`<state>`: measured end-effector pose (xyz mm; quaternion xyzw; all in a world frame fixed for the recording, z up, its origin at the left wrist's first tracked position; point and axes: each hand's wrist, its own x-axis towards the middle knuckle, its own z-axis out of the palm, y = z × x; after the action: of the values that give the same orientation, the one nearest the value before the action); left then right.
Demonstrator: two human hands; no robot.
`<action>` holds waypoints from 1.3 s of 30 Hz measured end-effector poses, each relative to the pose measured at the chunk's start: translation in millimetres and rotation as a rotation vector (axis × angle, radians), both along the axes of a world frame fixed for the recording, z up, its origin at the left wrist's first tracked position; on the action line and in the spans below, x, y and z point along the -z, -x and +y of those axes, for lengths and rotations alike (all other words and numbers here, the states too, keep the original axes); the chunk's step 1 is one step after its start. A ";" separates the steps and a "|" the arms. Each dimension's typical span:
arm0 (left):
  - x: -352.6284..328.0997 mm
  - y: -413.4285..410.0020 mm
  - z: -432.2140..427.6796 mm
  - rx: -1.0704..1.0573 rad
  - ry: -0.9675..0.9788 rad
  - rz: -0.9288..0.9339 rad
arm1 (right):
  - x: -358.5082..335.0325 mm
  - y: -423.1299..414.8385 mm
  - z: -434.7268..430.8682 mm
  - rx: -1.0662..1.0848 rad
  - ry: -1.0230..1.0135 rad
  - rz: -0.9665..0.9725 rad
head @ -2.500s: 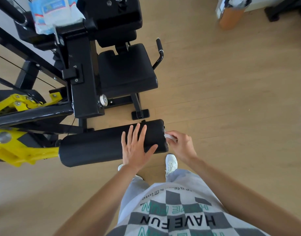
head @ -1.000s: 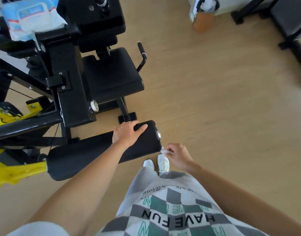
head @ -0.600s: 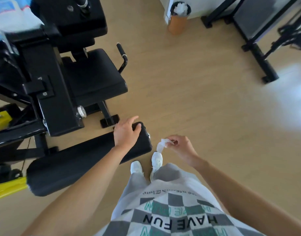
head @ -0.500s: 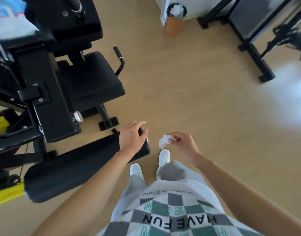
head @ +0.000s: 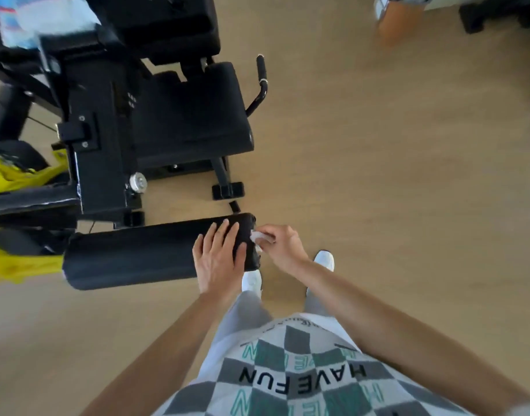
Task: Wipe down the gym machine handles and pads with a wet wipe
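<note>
On the pad [head: 137, 256], flat left hand [head: 218, 259]

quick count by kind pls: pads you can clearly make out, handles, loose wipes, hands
pads: 2, the roller pad and the seat pad
handles: 1, the side handle
loose wipes: 1, the wet wipe pinched in the right hand
hands: 2, with the left hand flat on the roller pad
total: 6

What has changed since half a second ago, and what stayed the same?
The right hand brought the wet wipe back to the end of the roller pad. The left hand flattened, fingers straight on the pad. Unchanged: the right hand pinches the wipe, and the left hand rests on the same pad end.
</note>
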<state>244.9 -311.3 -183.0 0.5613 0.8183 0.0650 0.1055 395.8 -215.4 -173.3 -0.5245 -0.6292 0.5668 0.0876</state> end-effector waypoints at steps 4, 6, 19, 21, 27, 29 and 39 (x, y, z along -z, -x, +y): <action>2.9 8.0 -7.0 0.032 -0.015 -0.044 | 9.9 6.8 -12.3 0.015 -0.054 0.022; 1.2 10.7 -5.1 0.023 0.007 -0.062 | 14.0 0.4 -15.7 0.020 -0.018 0.033; -0.4 41.8 38.9 0.006 -0.020 -0.458 | 21.4 -6.2 -0.9 0.117 0.006 -0.086; -6.9 45.4 27.6 0.028 -0.128 -0.411 | 15.1 3.0 -8.6 0.117 -0.004 -0.048; 10.5 22.5 -40.7 0.078 -0.202 -0.164 | 10.5 0.9 -51.6 0.153 0.001 -0.020; 15.3 23.1 -42.5 0.089 -0.199 -0.192 | 13.2 -0.9 -59.1 0.141 0.033 -0.081; 15.3 54.0 8.3 0.134 -0.097 -0.197 | 11.5 -5.0 -28.2 -0.092 0.171 -0.275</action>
<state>190.9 -303.0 -198.3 0.6100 0.7606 0.1522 0.1618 400.9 -243.6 -184.8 -0.5732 -0.6083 0.5445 -0.0702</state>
